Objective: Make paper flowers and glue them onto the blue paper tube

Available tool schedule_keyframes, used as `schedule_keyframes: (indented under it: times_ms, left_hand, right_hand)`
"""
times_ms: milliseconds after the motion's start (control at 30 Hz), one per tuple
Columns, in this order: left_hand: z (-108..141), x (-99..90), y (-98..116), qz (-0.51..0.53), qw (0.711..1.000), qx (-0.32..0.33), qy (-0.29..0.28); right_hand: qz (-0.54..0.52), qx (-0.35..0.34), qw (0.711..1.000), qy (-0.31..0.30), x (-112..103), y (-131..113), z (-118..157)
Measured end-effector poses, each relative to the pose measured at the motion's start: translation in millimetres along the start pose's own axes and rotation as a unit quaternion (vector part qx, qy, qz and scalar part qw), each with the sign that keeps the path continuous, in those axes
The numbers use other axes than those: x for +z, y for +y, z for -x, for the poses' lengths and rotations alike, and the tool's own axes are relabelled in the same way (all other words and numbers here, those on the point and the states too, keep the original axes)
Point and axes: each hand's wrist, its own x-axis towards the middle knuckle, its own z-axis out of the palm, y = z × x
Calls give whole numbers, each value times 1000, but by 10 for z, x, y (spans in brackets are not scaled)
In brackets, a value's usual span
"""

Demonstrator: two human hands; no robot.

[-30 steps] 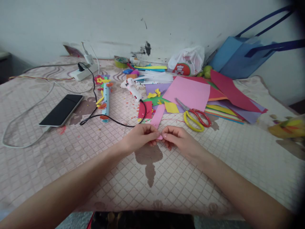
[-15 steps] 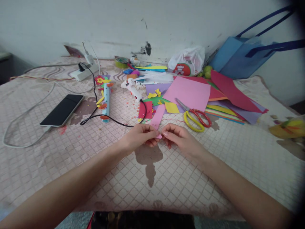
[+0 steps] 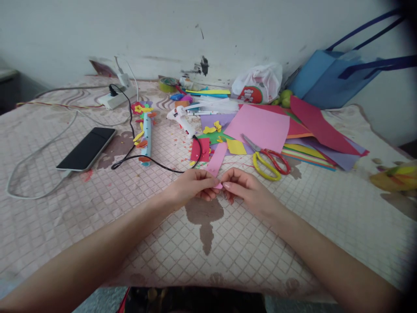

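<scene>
Between my two hands is a small piece of pink paper (image 3: 219, 186), mostly hidden by fingers. My left hand (image 3: 198, 184) pinches it between thumb and fingers. The fingertips of my right hand (image 3: 239, 184) are closed at the paper's right edge, thumb against the fingers. Just beyond my hands a pink paper strip (image 3: 217, 159) lies on the tablecloth. To the right of it rest scissors (image 3: 267, 167) with one yellow and one red handle loop. A red paper piece (image 3: 200, 150) and a yellow paper piece (image 3: 236, 147) lie close by.
A white glue gun (image 3: 184, 121) trails a black cord (image 3: 156, 161) across the table. Left are a decorated light-blue paper roll (image 3: 147, 137), a phone (image 3: 86, 149) and a power strip (image 3: 117, 98). Coloured sheets (image 3: 259, 126), a plastic bag (image 3: 257, 84) and a blue bag (image 3: 329, 80) stand right.
The whole view has shifted slightly. My hands stay together on the small pink paper, with hardly any visible movement of the fingers.
</scene>
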Motion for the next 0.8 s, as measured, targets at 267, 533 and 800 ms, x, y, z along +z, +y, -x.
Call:
schedule_keyframes:
  times_ms: [267,533,800]
  left_hand:
    - [4,9,-6,6,1000,7,0]
    - [11,14,-8,0,1000,9,-2]
    - [-10,9,-33,0,1000,8,-8]
  right_hand:
    - [-70,34,997,-20,-35,74,-10]
    - [-80,50,995,-34,-38,81,-17]
    - [-66,38,996,-33,-44,97,-19]
